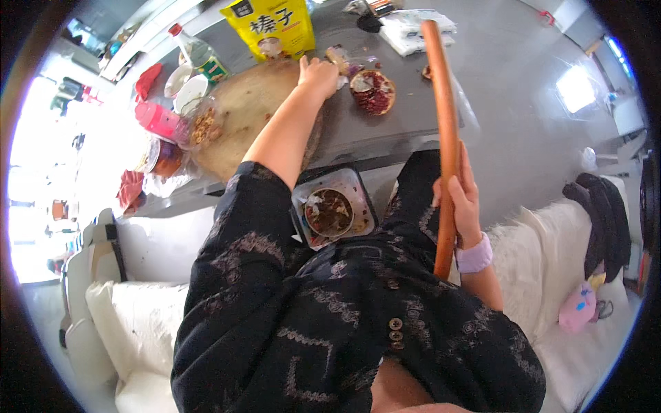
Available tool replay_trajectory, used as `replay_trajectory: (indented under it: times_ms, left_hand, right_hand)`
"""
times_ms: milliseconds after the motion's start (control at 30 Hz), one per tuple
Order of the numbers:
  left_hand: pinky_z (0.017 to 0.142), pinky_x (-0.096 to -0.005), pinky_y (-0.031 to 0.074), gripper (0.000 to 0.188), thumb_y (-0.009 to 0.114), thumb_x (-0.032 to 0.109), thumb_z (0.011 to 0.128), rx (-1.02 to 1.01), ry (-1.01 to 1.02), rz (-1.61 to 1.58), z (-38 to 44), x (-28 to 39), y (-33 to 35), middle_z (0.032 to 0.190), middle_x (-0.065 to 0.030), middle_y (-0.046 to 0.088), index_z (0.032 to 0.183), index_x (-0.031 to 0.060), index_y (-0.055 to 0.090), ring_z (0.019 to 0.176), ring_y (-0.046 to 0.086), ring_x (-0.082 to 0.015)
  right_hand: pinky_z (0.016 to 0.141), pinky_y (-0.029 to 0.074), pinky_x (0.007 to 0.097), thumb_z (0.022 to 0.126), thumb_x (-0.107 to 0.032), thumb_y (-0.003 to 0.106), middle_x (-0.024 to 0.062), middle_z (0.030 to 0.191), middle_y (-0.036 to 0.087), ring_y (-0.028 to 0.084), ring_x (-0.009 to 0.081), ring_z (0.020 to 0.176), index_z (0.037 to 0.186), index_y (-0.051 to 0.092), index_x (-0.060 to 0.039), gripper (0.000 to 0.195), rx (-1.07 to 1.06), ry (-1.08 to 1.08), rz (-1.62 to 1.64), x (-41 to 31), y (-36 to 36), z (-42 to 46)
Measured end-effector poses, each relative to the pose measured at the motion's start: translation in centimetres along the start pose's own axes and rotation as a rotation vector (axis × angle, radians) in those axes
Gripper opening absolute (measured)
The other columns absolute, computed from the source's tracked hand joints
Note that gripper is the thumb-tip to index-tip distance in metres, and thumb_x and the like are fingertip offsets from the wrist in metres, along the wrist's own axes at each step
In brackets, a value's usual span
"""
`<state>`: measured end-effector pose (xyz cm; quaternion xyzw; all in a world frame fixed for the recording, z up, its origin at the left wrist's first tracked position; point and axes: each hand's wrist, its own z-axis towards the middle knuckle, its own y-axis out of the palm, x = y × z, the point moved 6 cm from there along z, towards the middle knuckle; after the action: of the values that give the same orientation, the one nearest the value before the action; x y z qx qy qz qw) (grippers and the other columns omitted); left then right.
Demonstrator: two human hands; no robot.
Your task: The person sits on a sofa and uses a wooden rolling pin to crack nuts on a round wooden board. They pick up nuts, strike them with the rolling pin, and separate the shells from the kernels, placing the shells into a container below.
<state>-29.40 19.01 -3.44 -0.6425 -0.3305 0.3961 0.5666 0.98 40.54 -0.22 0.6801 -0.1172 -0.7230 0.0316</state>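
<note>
My right hand [459, 199] is closed around a long wooden rolling pin [447, 129], which stands nearly upright in the picture and crosses the table's front edge. My left hand [319, 77] reaches over the far right rim of a round wooden board [227, 149]; its fingertips are near the base of a yellow hazelnut bag [289, 26], and whether they hold anything cannot be told. Just right of that hand lie a small crumpled wrapper [338, 58] and a cut pomegranate [373, 93] with red seeds. Shelled nuts [205, 126] in clear plastic lie at the board's left side.
A glass bottle [199, 51], white cups [191, 94], a pink bottle [157, 120] and a jar [164, 157] stand left on the grey table [506, 77]. White tissue packs [415, 31] lie at the back. Below the edge is a waste bin [330, 211]; a cream sofa [552, 237] is behind.
</note>
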Motion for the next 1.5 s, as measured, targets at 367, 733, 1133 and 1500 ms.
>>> replay_trajectory:
  times_ms: [367,733,1133,1500]
  left_hand:
    - [0.082,-0.0434,0.054,0.022,0.061,0.015,0.078,0.685,-0.191,-0.382,-9.1,-6.6,-6.9,0.109,-0.0205,0.056,0.095,0.0012,0.065,0.094,0.063,-0.0351]
    - [0.081,-0.0444,0.054,0.026,0.05,0.014,0.088,0.085,-0.408,0.055,-6.4,-17.1,-1.2,0.107,-0.0241,0.065,0.105,0.0049,0.068,0.099,0.065,-0.0369]
    - [0.081,-0.0454,0.049,0.021,0.056,0.007,0.084,0.439,-0.216,-0.275,-19.6,-6.6,-3.3,0.097,-0.0195,0.061,0.104,0.0073,0.064,0.092,0.06,-0.0376]
    - [0.076,-0.0383,0.049,0.02,0.065,0.01,0.078,0.805,-0.644,-0.412,-30.6,-15.1,-2.7,0.09,-0.0139,0.063,0.097,0.0029,0.064,0.085,0.062,-0.0313]
  right_hand:
    - [0.053,0.048,0.0249,0.098,-0.02,0.046,0.0066,0.097,0.056,0.052,0.0108,0.064,0.151,0.017,-0.0065,0.062,-0.047,-0.039,-0.031,1.5,0.2,0.0]
    - [0.053,0.048,0.0252,0.097,-0.019,0.049,0.0073,0.111,0.056,0.054,0.0109,0.065,0.151,0.016,-0.0049,0.064,-0.116,-0.011,0.021,1.8,1.1,-0.2]
    - [0.054,0.048,0.0248,0.097,-0.022,0.052,0.0054,0.094,0.058,0.053,0.011,0.065,0.151,0.017,-0.0046,0.066,-0.185,-0.031,-0.051,1.9,1.9,-0.7]
    - [0.055,0.048,0.0248,0.098,-0.023,0.051,0.0046,0.087,0.059,0.054,0.0105,0.065,0.151,0.019,-0.0071,0.064,-0.189,-0.018,-0.047,2.6,1.9,-0.5]
